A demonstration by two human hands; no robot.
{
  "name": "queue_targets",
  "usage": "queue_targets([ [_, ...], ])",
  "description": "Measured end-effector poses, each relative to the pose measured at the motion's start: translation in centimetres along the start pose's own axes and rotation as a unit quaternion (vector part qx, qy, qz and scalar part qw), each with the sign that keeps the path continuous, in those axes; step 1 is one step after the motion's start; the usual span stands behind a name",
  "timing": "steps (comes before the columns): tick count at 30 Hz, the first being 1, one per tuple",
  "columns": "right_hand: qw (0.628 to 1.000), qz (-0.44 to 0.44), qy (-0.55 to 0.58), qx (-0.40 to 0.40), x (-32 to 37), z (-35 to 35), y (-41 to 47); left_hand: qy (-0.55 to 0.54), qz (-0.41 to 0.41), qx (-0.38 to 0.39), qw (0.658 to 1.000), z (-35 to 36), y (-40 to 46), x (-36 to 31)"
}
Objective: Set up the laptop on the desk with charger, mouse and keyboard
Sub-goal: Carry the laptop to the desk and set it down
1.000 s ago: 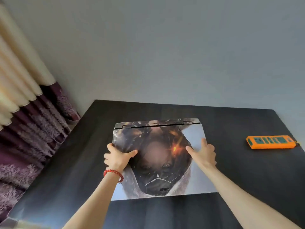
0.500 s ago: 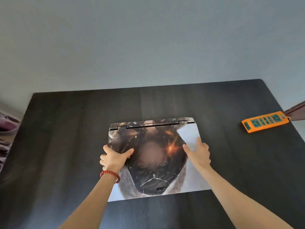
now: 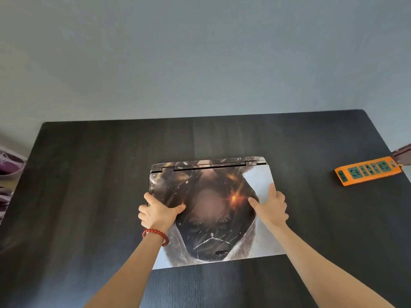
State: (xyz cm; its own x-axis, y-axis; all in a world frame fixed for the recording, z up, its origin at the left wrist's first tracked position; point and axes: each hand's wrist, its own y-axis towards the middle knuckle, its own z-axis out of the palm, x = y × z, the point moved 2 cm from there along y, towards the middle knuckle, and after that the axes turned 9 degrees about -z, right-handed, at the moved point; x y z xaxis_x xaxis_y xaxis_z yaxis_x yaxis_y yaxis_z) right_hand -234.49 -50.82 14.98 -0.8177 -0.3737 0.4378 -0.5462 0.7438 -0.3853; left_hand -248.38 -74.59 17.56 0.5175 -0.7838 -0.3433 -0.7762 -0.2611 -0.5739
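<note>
The left hand (image 3: 159, 213) has its grip on the laptop (image 3: 213, 214) at that side's edge: thumb laid across the lid, fingers curled over the edge beside it. A red bead bracelet (image 3: 155, 235) sits on that wrist. The right hand (image 3: 270, 207) takes the opposite edge, thumb spread on the lid; its fingers appear to wrap the edge, though their tips are out of sight. Neither grip is wide; both are closed around the thin body of the machine.

The laptop is shut, its printed lid facing up, lying flat at the centre of the dark worktop (image 3: 89, 196), hinge toward the top of the frame and front edge toward the bottom.

This looks like the placing step: the laptop is being settled or squared on the worktop. The next move probably calls for letting go of the sides, lifting the lid from its front edge, and then fetching the charger, mouse and keyboard, none of which are in view.

At the right of the frame, well apart from the laptop, lies an orange power strip (image 3: 368, 170), a likely spot for the charger.
</note>
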Motion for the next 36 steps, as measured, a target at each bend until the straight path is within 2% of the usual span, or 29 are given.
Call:
queue_targets([
  [12,1.0,-0.018,-0.023,-0.01,0.0,0.7,0.8,0.006,0.032,-0.01,0.999,0.6,1.6,0.4],
  [17,0.996,-0.039,-0.07,0.027,0.0,0.1,0.0,0.063,0.055,-0.003,0.996,0.6,1.6,1.0],
  [20,0.985,-0.103,-0.137,0.016,1.3,-0.4,-2.4,0.103,0.081,-0.012,0.991,-0.4,0.4,1.4],
  [22,0.976,-0.186,-0.113,0.011,3.1,-0.3,-5.4,0.08,0.117,-0.037,0.989,-1.8,-1.2,2.5],
  [25,0.945,-0.316,-0.039,0.07,5.6,0.9,-11.8,-0.012,0.177,-0.086,0.98,-4.7,-5.0,7.0],
  [27,0.922,-0.37,0.006,0.118,6.7,1.9,-15.8,-0.057,0.193,-0.119,0.972,-6.3,-7.3,11.1],
  [31,0.858,-0.468,0.029,0.211,8.5,5.2,-24.3,-0.132,0.117,-0.192,0.965,-9.5,-12.7,22.3],
  [36,0.768,-0.549,-0.009,0.328,9.3,10.5,-36.2,-0.184,-0.013,-0.289,0.939,-12.7,-19.2,37.3],
])
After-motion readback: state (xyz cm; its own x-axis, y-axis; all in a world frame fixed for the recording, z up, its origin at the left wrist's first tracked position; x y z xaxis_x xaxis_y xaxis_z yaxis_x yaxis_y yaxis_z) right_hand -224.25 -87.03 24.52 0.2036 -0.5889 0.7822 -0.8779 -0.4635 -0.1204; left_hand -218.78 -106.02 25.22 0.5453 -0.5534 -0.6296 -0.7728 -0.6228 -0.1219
